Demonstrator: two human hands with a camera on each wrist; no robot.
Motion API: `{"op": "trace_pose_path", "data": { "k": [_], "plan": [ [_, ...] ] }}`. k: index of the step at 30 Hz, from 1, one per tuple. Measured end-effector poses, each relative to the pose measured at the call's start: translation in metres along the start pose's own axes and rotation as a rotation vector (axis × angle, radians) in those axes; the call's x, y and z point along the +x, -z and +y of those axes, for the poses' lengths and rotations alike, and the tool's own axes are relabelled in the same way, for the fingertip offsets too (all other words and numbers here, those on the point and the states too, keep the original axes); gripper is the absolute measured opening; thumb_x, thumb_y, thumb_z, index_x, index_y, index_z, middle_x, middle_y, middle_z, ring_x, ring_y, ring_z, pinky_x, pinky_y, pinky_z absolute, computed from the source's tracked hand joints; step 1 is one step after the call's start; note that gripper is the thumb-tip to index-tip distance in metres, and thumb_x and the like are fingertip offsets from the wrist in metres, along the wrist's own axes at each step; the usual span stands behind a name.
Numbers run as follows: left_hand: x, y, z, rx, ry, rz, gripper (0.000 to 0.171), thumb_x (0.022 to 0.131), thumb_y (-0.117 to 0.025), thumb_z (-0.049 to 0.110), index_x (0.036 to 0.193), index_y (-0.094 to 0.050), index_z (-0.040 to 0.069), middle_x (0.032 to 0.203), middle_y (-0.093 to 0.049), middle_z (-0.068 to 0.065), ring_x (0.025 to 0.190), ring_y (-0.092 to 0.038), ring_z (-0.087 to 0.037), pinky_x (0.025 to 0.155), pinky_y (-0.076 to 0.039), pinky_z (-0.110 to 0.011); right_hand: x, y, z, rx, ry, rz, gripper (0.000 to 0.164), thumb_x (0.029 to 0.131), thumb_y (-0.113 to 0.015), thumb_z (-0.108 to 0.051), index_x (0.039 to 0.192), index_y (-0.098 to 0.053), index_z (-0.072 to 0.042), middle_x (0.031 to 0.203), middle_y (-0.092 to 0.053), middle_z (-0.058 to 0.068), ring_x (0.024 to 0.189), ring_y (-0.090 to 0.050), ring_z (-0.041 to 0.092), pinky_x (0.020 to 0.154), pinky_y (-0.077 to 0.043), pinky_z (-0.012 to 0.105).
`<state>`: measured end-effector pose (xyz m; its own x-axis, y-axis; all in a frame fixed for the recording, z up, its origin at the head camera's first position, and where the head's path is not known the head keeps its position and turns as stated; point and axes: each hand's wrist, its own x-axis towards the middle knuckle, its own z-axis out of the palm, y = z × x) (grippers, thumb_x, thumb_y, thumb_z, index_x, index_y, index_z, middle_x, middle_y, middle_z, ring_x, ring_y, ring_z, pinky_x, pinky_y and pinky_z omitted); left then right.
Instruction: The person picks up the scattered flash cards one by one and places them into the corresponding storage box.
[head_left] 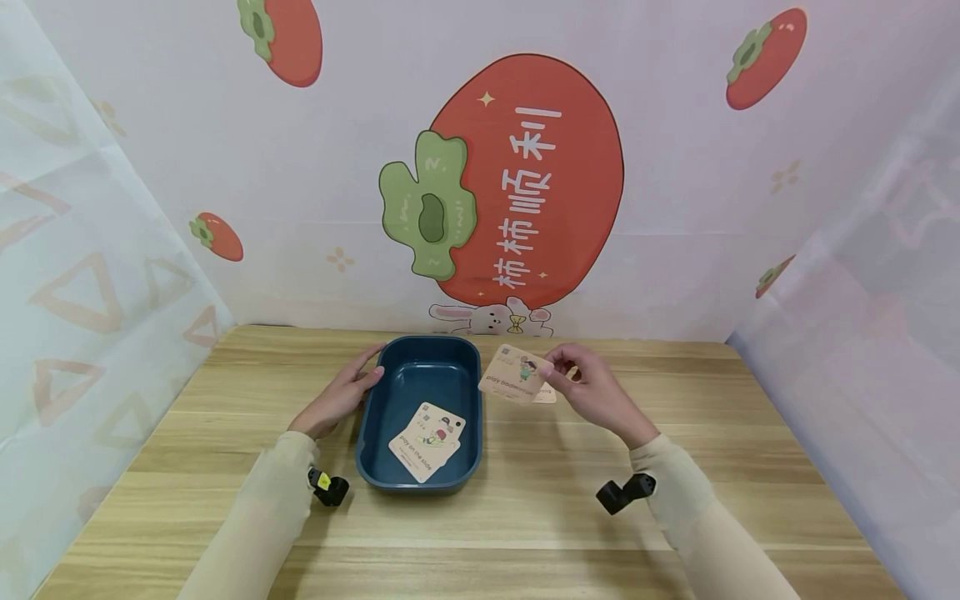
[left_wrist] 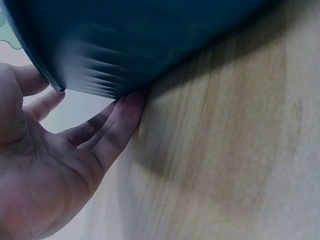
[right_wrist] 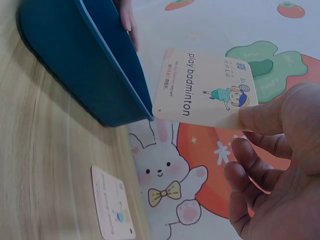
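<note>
My left hand [head_left: 341, 396] holds the left wall of a dark blue plastic box [head_left: 362, 450]. Its thumb lies over the rim, and in the left wrist view the fingers [left_wrist: 117, 127] rest against the outside near the tabletop. Inside the box are several picture cards [head_left: 427, 442], the top one reading "play on the slide". Just right of the box, my right hand [head_left: 592, 392] pinches a "play badminton" card [right_wrist: 205, 90] by its edge, thumb on the printed face. Another card [right_wrist: 112, 202] lies on the table, partly hidden behind the held one in the head view.
A wood-grain table [head_left: 525, 533] carries everything. Close behind it hangs a pale backdrop [head_left: 315, 183] printed with persimmons and a rabbit, with similar cloth on both sides. Small black devices [head_left: 626, 493] are worn at both wrists.
</note>
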<state>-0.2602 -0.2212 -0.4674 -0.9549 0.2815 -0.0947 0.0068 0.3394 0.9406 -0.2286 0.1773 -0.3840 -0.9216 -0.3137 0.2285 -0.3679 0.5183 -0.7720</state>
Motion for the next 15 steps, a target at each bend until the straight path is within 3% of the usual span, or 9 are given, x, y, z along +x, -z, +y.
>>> {"op": "trace_pose_path", "data": {
  "k": [15],
  "plan": [
    [-0.002, 0.0, 0.004, -0.021, -0.017, -0.01, 0.06, 0.112, -0.04, 0.03, 0.164, -0.014, 0.017, 0.152, -0.04, -0.032, 0.132, -0.05, -0.046, 0.106, -0.044, -0.058, 0.007, -0.027, -0.013, 0.027, 0.05, -0.03, 0.006, 0.099, -0.068, -0.011, 0.099, -0.068, -0.005, 0.093, -0.06, 0.006, 0.085, -0.053, 0.023, 0.072, -0.048, 0.038]
  ]
}}
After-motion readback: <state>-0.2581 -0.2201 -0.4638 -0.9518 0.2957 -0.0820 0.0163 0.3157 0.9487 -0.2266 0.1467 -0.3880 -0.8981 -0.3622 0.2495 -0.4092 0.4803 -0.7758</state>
